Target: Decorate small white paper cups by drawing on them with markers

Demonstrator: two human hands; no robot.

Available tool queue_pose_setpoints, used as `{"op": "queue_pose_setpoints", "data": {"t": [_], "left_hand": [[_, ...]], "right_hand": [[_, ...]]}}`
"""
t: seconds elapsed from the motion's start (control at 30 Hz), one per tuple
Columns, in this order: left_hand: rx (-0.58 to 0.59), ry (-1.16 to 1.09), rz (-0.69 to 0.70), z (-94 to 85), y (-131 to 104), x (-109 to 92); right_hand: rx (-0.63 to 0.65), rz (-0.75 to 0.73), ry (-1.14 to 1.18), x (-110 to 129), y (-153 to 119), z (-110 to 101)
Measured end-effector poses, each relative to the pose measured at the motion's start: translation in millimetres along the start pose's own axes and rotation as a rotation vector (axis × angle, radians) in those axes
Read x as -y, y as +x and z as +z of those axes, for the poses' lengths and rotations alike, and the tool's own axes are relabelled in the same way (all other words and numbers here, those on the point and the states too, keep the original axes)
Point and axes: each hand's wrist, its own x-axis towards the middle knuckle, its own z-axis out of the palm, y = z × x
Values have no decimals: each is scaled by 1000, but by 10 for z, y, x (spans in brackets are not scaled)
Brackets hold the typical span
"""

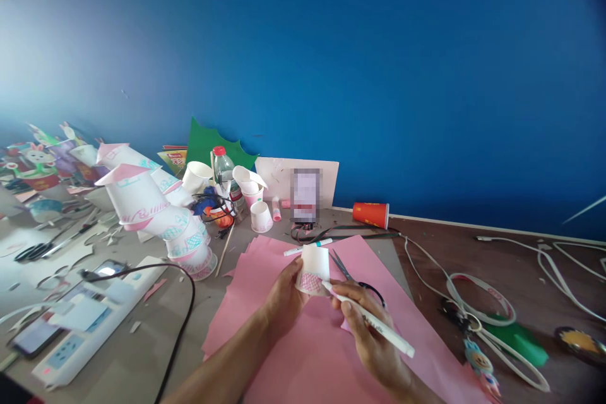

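A white paper cup (315, 261) with a pink crosshatched band is gripped from its left side by my left hand (287, 287). Between the fingers of my right hand (367, 322) is a white marker pen (386, 331), its tip at the cup's patterned right side. Both hands are above pink paper sheets (307, 353). Just behind the cup lies a second marker (308, 247) with a teal band. Scissors (344, 266) rest on the paper beyond my right hand, their handles partly hidden by it.
Stacked decorated paper cups (187, 233) lean at the left, near a power strip (71, 353) and black cable (190, 309). A plastic bottle (222, 167) stands behind. An orange-red cup (370, 215) lies sideways by the wall. White cables (483, 297) and a keychain (479, 360) are at the right.
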Motion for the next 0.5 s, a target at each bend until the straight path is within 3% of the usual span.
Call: {"op": "queue_pose_setpoints", "data": {"t": [0.5], "left_hand": [[-10, 2, -11, 47, -34, -40]], "right_hand": [[28, 68, 0, -63, -38, -9]]}}
